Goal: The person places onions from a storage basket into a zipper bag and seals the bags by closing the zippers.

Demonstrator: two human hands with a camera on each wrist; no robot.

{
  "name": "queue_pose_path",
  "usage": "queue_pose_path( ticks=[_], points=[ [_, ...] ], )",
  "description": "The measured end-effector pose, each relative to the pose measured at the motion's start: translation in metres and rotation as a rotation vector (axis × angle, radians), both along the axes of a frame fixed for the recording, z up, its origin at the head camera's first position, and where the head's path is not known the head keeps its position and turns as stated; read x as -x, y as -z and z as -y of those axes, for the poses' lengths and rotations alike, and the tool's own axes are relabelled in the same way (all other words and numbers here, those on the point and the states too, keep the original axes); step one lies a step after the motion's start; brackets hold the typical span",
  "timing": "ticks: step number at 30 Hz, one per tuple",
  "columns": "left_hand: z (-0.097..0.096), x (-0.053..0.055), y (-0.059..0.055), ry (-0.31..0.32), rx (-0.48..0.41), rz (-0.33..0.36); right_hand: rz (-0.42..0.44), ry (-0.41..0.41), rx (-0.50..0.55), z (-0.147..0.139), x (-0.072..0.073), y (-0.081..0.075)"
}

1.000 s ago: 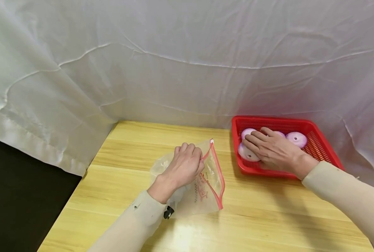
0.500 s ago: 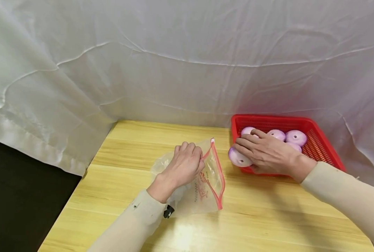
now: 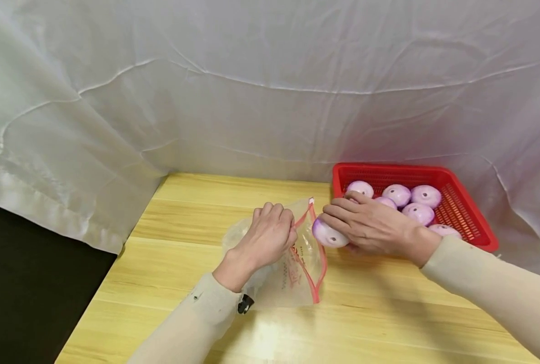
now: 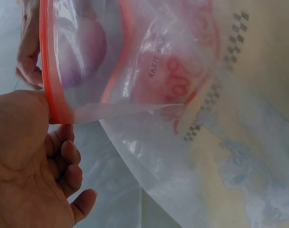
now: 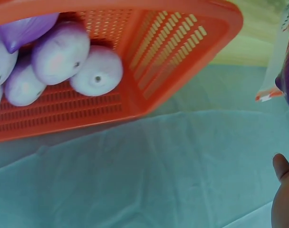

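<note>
Holds purple-white onion [image 3: 330, 236] right by gaping mouth of clear bag [image 3: 281, 293]

Nearest, reaches in with pale sleeves [image 3: 185, 323] from the bottom and right, with a small black object [image 3: 245, 304] at the left cuff. Grips the clear bag in the left hand [image 3: 267, 237], with fingers curled in narrow on the red edge strip [image 4: 48, 71] of its mouth. Carries red lettering [image 4: 178, 78] and a dark checked band on the film, plainest in the left wrist view.

A little farther right, holds the purple-white onion in the right hand [image 3: 372, 222], with fingers bent over it, about as wide as the onion itself. Overlaps the red edge strip in the head view; cannot tell whether touching it.

Beyond, on the yellow wood-grain worktop [image 3: 169, 283], includes a red basket [image 3: 390, 169] with slotted walls. Contains at least six more onions [image 3: 426, 196], mostly clustered toward the middle and left, with one partly hidden by the right sleeve.

Farthest, backs onto creased pale cloth [image 3: 270, 121], just behind the worktop and the red basket.
</note>
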State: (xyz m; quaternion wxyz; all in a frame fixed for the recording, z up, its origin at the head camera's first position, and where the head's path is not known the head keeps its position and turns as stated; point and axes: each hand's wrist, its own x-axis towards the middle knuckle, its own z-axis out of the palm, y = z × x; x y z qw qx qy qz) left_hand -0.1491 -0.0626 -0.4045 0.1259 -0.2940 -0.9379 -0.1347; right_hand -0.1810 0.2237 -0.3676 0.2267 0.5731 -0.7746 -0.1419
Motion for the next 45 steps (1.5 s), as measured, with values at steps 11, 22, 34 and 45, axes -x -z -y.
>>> queue_pose_path(
  ticks=[11,22,34,45],
  points=[
    [-0.005,-0.002,-0.004,-0.005,-0.019,0.042,-0.060,-0.077,-0.089,0.019,-0.014,0.007],
    [-0.008,-0.004,-0.005,0.000,-0.048,0.102,-0.043,-0.093,-0.106,0.028,-0.016,0.011],
    [-0.009,-0.006,-0.005,0.019,-0.071,0.146,-0.010,-0.118,-0.147,0.028,-0.018,0.017],
    [-0.009,-0.006,-0.006,0.025,-0.074,0.164,-0.022,-0.114,-0.142,0.028,-0.019,0.016]
  ],
)
